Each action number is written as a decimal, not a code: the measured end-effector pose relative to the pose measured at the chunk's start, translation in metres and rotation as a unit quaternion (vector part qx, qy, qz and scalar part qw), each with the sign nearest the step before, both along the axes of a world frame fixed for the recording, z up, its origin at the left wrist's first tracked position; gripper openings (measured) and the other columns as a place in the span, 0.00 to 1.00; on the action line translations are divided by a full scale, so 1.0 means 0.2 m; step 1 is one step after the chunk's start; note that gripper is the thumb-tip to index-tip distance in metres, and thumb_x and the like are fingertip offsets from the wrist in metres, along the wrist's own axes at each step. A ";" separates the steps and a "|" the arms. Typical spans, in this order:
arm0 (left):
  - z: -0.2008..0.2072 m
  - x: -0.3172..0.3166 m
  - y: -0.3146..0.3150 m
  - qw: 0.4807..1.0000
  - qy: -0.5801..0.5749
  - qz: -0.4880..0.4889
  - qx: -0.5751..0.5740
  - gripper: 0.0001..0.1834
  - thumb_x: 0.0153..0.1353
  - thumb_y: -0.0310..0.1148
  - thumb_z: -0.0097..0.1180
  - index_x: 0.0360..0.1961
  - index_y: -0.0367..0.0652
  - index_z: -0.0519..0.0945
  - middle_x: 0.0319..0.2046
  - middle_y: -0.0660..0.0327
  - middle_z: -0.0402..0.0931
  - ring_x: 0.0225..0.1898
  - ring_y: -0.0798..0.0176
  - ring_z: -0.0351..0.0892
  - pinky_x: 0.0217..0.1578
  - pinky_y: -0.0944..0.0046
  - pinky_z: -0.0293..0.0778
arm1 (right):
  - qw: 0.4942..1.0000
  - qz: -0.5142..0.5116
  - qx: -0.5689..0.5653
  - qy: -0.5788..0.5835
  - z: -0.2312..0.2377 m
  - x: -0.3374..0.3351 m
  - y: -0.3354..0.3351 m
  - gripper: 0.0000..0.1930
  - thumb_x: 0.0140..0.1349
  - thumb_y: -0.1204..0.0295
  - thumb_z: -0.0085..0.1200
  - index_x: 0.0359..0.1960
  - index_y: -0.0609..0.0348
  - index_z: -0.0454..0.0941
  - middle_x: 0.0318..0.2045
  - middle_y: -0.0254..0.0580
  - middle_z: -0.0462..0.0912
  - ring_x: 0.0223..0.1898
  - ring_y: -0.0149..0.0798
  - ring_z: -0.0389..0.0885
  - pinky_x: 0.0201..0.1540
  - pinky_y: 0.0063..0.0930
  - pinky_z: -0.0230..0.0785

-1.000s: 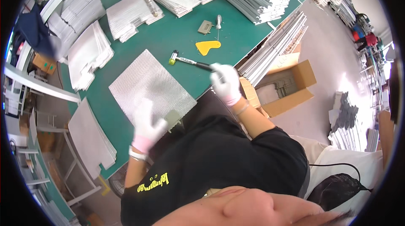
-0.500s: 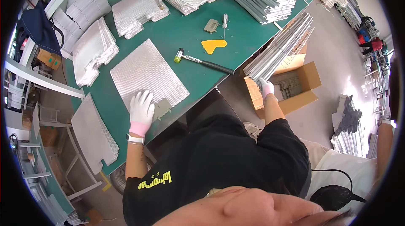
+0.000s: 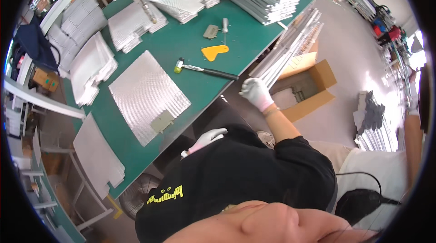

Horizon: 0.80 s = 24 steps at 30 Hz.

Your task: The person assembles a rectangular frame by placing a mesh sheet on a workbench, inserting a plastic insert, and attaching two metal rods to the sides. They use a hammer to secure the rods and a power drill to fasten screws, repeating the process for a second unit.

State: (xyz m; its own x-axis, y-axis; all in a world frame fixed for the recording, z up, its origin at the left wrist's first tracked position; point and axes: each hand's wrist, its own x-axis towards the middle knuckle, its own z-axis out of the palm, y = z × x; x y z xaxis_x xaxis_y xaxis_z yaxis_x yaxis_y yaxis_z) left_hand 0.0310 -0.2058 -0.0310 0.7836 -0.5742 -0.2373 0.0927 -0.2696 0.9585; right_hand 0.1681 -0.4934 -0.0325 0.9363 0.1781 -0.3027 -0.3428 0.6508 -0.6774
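Observation:
My right hand, in a white glove, has its fingers curled beside the table's front edge. It is at the near ends of a bundle of long, thin metal strips; whether a strip is in its fingers I cannot make out. Drawn back off the table, my left hand is close to my shirt, its gloved fingers stretched out and nothing seen in them. On the green table lies a silvery mesh panel, with a small grey-green plate on its near corner.
A hammer, a yellow scraper, a screwdriver and a small grey block lie on the table. Stacked panels line its far side. An open cardboard box stands right of the table.
My left hand has left the panel and moved back toward my body. My right hand has shifted left from the strip ends toward the table edge. The view has shifted slightly.

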 end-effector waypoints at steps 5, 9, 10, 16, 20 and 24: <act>-0.25 0.18 -0.29 0.993 0.027 0.055 -0.101 0.22 0.70 0.32 0.53 0.61 0.32 0.74 0.58 0.51 0.77 0.61 0.59 0.76 0.63 0.61 0.68 | 0.989 0.109 0.095 0.019 -0.03 -0.16 0.12 0.19 0.68 0.58 0.46 0.39 0.64 0.81 0.32 0.48 0.83 0.37 0.48 0.81 0.50 0.50 0.75; -0.12 0.29 -0.44 0.997 -0.033 0.003 -0.072 0.24 0.69 0.31 0.54 0.63 0.30 0.71 0.57 0.50 0.78 0.57 0.58 0.79 0.58 0.62 0.71 | 0.991 0.086 0.103 0.017 0.07 -0.32 0.14 0.20 0.68 0.56 0.46 0.38 0.62 0.82 0.31 0.47 0.84 0.31 0.44 0.80 0.40 0.46 0.77; -0.12 0.29 -0.46 0.997 -0.016 -0.013 -0.072 0.24 0.68 0.31 0.55 0.62 0.30 0.71 0.55 0.50 0.78 0.57 0.58 0.79 0.58 0.61 0.72 | 0.993 0.078 0.090 0.003 0.09 -0.34 0.13 0.20 0.68 0.57 0.46 0.38 0.62 0.81 0.32 0.47 0.84 0.31 0.44 0.80 0.40 0.46 0.77; -0.16 0.28 -0.47 0.990 -0.094 -0.103 0.029 0.25 0.64 0.31 0.59 0.61 0.34 0.70 0.54 0.54 0.78 0.55 0.58 0.78 0.57 0.60 0.72 | 0.991 0.077 0.107 0.012 0.24 -0.49 0.16 0.18 0.69 0.58 0.46 0.38 0.61 0.80 0.33 0.49 0.83 0.33 0.45 0.80 0.45 0.47 0.76; -0.46 0.35 -0.51 0.899 -0.419 -0.085 0.094 0.27 0.66 0.32 0.57 0.64 0.37 0.67 0.58 0.56 0.74 0.58 0.59 0.75 0.60 0.59 0.70 | 0.981 0.139 0.133 0.005 0.30 -0.52 0.23 0.18 0.69 0.59 0.46 0.39 0.62 0.80 0.34 0.48 0.83 0.35 0.43 0.80 0.48 0.46 0.75; -0.50 0.35 -0.59 0.854 -0.499 -0.026 0.145 0.25 0.68 0.32 0.54 0.64 0.37 0.69 0.57 0.55 0.75 0.58 0.58 0.75 0.61 0.58 0.70 | 0.948 0.213 0.224 -0.070 0.09 -0.53 0.33 0.21 0.68 0.52 0.49 0.48 0.57 0.81 0.46 0.52 0.82 0.45 0.48 0.81 0.50 0.49 0.74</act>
